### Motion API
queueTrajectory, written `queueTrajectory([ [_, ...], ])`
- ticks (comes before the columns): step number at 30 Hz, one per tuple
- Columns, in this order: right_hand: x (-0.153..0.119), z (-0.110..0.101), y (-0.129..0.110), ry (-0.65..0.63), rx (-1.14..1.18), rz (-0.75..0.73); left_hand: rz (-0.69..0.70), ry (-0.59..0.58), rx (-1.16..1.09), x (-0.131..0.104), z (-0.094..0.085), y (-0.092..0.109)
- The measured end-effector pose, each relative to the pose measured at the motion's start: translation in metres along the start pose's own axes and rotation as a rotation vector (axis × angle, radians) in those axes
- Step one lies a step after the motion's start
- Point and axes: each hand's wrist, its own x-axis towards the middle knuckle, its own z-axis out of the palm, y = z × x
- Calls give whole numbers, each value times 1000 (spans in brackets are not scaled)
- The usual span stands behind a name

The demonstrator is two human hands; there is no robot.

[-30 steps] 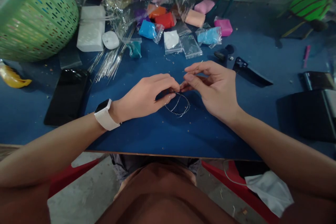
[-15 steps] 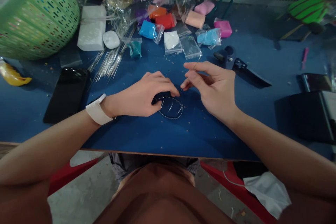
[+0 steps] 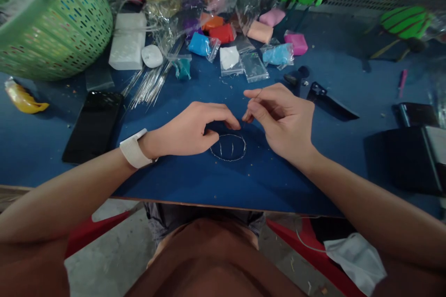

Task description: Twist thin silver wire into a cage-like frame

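A thin silver wire ring point(image 3: 228, 160), twisted along its rim, with short strands inside, is just above or on the blue table. My left hand point(image 3: 188, 130) curls over the ring's left and far side, its thumb at the ring's edge and its index finger stretched to the right. The hidden fingers seem to hold the rim. To the right, my right hand point(image 3: 287, 118) pinches a fine length of wire between thumb and index finger, the other fingers curled beneath. The wire's lower end runs toward the ring, too thin to follow fully.
Loose straight wires point(image 3: 149, 86) lie beyond my left hand, beside a black phone point(image 3: 92, 125). Colourful clay packets point(image 3: 223, 33) fill the back. A green basket point(image 3: 83, 23) stands left; a black-handled cutting tool point(image 3: 331, 101) and dark box point(image 3: 407, 160) lie right.
The ring has turned slightly and shows more rounded beside my left thumb. My right fingers have closed in a little around the wire. The whole view has shifted slightly.
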Motion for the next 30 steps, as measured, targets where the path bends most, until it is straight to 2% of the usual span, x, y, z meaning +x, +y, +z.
queueTrajectory([
  [5, 0, -2, 1, -21, -116, -29, 9, 304, 27, 0, 5, -1],
  [8, 1, -2, 0, -60, -273, -134, 25, 408, -45, 0, 13, -1],
  [11, 2, -2, -2, -89, -373, -210, 21, 438, -57, 0, 19, 0],
  [15, 3, -1, -8, -89, -355, -168, 45, 475, 80, 0, 18, 0],
  [19, 3, 1, -13, -88, -281, -74, 107, 496, 233, -1, 15, 1],
  [24, 1, 7, -18, -71, -151, 75, 231, 439, 513, -1, 15, 0],
  [27, 2, 8, -20, -68, -62, 137, 220, 443, 598, 0, 11, -2],
  [30, 5, 5, -20, -144, 11, 188, 224, 498, 615, 0, 4, -6],
])
